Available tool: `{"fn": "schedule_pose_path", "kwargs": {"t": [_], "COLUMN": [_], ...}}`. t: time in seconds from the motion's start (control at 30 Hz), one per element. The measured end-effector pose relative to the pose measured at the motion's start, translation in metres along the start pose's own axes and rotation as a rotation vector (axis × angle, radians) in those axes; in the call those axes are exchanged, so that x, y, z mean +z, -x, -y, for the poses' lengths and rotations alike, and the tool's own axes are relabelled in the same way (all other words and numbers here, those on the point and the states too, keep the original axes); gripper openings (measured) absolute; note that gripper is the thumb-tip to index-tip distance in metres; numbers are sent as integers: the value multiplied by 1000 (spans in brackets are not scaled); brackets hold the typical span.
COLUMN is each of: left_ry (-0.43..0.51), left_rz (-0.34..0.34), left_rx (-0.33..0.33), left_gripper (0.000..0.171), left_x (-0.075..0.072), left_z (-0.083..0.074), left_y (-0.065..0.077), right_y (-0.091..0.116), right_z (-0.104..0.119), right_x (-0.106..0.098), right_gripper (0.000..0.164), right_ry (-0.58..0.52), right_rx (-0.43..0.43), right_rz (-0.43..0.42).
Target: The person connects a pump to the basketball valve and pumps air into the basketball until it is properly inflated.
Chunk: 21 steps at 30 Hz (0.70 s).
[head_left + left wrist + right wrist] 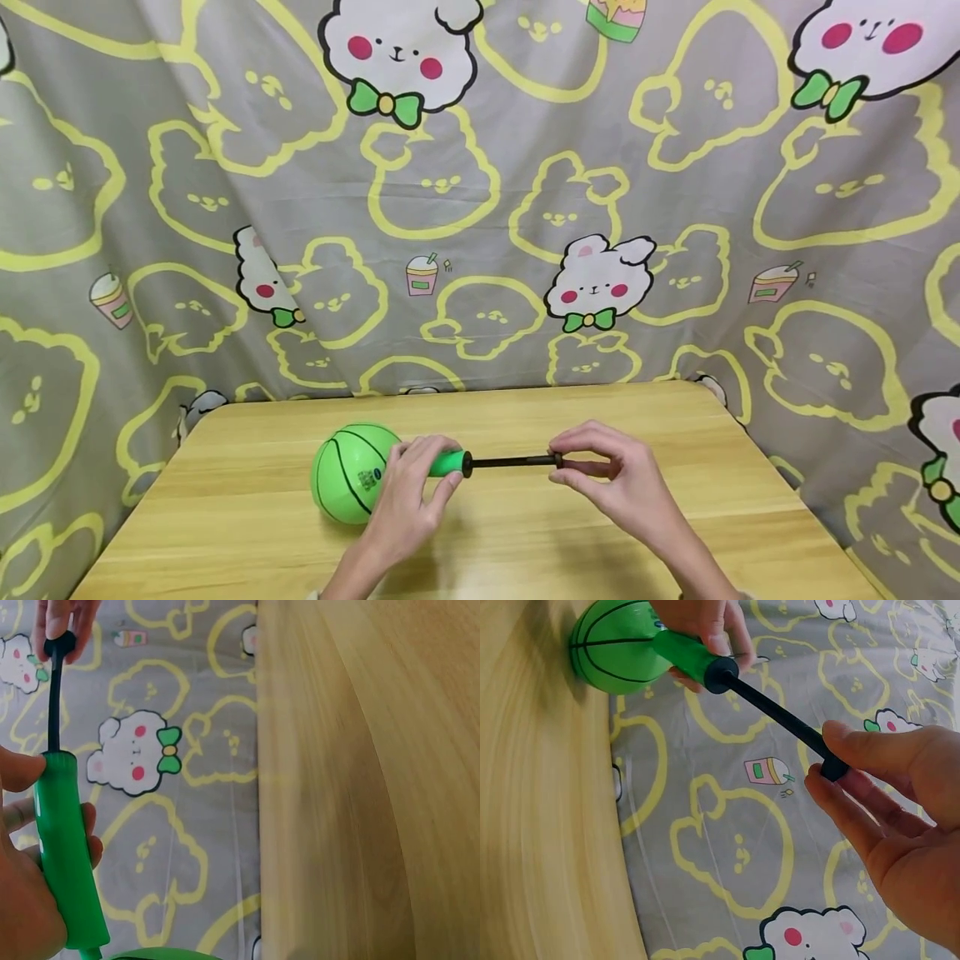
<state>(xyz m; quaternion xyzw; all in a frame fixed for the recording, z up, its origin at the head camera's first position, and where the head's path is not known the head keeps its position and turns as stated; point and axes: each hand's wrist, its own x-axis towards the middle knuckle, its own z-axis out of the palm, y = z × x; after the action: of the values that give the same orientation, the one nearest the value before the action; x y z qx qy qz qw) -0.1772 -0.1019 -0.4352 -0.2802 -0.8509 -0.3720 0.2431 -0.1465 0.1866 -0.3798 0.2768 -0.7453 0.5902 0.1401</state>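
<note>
A green hand pump (71,855) with a black rod is held level above the table, its rod drawn well out. My left hand (408,492) grips the green barrel, with thumb and fingers curled round it. The black end of the rod (780,716) is pinched between the thumb and fingers of my right hand (618,475). Beside the left hand is a green ball (348,475) with black lines and a small printed code. The pump's narrow tip points at the ball; whether it enters the ball is hidden in the head view.
The light wooden table (712,500) reaches back to a grey curtain (480,250) with yellow outlines and white cartoon animals. That curtain also hangs along both sides.
</note>
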Motion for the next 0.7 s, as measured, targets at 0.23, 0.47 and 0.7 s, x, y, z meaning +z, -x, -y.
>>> {"fn": "schedule_pose_path", "kwargs": {"t": [0.23,0.47,0.7], "left_ry": [-31,-36,-28], "left_rz": [-32,-18,-11], "left_rx": [18,22,8], "left_gripper": [24,25,24], "left_x": [-3,-3,-2], "left_z": [-1,-1,-4], "left_y": [0,0,1], "right_y": [0,2,-2], "right_z": [-8,-14,-23], "right_x": [12,27,45], "right_gripper": [27,30,30], "right_ry": [-22,-50,-72], "right_rx": [-39,-110,-143], "right_rz": [-18,-63,-62]}}
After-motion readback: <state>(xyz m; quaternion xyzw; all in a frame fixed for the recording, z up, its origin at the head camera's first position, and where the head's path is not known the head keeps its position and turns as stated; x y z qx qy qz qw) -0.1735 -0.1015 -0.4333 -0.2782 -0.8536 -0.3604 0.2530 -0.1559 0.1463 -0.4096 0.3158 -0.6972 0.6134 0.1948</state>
